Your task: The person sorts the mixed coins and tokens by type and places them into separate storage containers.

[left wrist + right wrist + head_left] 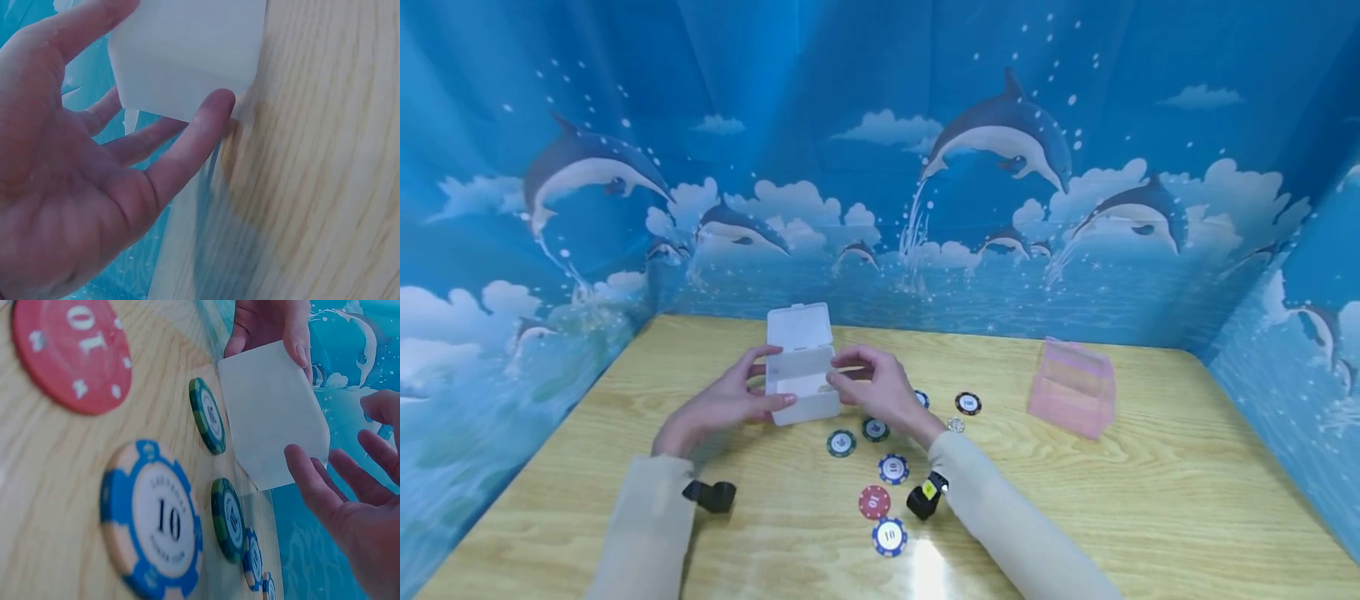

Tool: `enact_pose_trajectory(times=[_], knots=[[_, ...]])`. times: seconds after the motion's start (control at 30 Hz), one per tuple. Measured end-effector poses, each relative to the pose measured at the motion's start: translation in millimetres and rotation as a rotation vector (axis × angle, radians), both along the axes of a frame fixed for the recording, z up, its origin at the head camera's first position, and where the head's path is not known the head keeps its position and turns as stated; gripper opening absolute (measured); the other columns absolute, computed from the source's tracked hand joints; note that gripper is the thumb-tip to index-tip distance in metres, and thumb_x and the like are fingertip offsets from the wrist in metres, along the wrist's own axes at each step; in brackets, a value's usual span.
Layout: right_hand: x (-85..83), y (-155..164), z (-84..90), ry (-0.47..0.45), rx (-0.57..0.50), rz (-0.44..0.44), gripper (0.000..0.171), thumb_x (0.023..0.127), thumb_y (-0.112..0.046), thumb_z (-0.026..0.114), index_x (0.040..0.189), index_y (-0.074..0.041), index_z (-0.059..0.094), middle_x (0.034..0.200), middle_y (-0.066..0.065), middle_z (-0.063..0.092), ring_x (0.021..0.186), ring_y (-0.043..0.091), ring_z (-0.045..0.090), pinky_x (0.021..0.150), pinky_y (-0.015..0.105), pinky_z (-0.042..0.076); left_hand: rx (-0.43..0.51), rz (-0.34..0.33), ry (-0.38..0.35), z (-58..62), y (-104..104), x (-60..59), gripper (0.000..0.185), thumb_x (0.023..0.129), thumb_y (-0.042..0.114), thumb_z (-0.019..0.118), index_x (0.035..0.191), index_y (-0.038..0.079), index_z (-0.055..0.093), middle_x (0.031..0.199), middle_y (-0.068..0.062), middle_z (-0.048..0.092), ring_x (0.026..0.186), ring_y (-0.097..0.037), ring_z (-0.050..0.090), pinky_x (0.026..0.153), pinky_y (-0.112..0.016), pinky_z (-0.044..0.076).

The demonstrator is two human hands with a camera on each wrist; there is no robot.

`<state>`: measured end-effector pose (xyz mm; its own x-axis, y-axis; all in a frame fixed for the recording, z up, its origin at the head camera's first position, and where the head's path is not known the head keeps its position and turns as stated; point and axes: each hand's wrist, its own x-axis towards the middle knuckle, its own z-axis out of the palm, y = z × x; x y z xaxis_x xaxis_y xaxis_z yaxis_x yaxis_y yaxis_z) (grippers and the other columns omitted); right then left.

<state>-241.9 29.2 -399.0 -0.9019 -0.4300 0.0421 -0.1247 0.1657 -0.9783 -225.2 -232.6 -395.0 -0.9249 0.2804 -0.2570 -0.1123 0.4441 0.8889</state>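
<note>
An opened white plastic box [805, 408], its lid [799, 327] tipped back, is held by my left hand [737, 396]. The left thumb lies over the front edge while other fingers go round the left side; in the left wrist view a fingertip touches the base of the box [187, 56]. At the box's right side is my right hand [880, 387], thumb and index at the opening. In the right wrist view its fingers [312, 484] are loosely bent and spread, one against the box wall [272, 412]. A small pale round piece [825, 388] shows inside the box.
Green poker chips [841, 443], blue ones [893, 468] and a red one [874, 502] lie on the wooden table [790, 533]. Farther right are a black chip [968, 403] and a small silvery piece [955, 424]. A pink translucent pouch [1071, 387] lies at the right.
</note>
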Motion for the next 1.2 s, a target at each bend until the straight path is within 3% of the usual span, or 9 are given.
enact_pose_trajectory(times=[0.17, 0.4, 0.67, 0.83, 1.2], knots=[[2.6, 6, 2.1, 0.071, 0.052, 0.024, 0.041, 0.097, -0.029, 0.071, 0.131, -0.007, 0.064, 0.132, 0.01, 0.066, 0.124, 0.034, 0.064, 0.09, 0.041, 0.063, 0.024, 0.029, -0.014, -0.7, 1, -2.0, 0.097, 0.092, 0.035, 0.077, 0.163, 0.024, 0.011, 0.167, -0.023, 0.019, 0.133, -0.044, 0.055, 0.096, -0.045, 0.06], [4.5, 19, 4.7, 0.246, 0.188, 0.011, 0.039, 0.096, -0.036, 0.07, 0.13, -0.016, 0.066, 0.128, 0.004, 0.07, 0.121, 0.023, 0.065, 0.1, 0.043, 0.056, 0.046, 0.036, -0.024, -2.9, 1, -2.8, 0.098, 0.093, 0.032, 0.077, 0.163, 0.023, 0.01, 0.167, -0.024, 0.018, 0.133, -0.045, 0.054, 0.097, -0.046, 0.059], [6.9, 35, 9.7, 0.269, 0.237, 0.013, 0.038, 0.096, -0.036, 0.071, 0.131, -0.021, 0.066, 0.131, 0.006, 0.069, 0.126, 0.031, 0.062, 0.093, 0.036, 0.058, 0.045, 0.046, -0.027, -1.9, 1, -3.1, 0.096, 0.093, 0.031, 0.076, 0.163, 0.023, 0.011, 0.167, -0.022, 0.02, 0.133, -0.043, 0.056, 0.097, -0.045, 0.06], [9.8, 43, 12.5, 0.28, 0.249, 0.01, 0.038, 0.097, -0.035, 0.071, 0.131, -0.02, 0.066, 0.13, 0.0, 0.069, 0.127, 0.031, 0.061, 0.094, 0.036, 0.059, 0.044, 0.044, -0.025, -1.6, 1, -2.6, 0.095, 0.093, 0.03, 0.076, 0.163, 0.023, 0.011, 0.166, -0.022, 0.02, 0.132, -0.042, 0.056, 0.098, -0.045, 0.059], [17.4, 66, 12.3, 0.271, 0.293, -0.013, 0.037, 0.097, -0.035, 0.071, 0.131, -0.023, 0.065, 0.131, 0.002, 0.067, 0.126, 0.03, 0.06, 0.092, 0.032, 0.059, 0.06, 0.05, -0.034, -3.7, 0, -3.6, 0.097, 0.092, 0.029, 0.077, 0.163, 0.024, 0.011, 0.167, -0.021, 0.02, 0.133, -0.042, 0.055, 0.098, -0.045, 0.06]])
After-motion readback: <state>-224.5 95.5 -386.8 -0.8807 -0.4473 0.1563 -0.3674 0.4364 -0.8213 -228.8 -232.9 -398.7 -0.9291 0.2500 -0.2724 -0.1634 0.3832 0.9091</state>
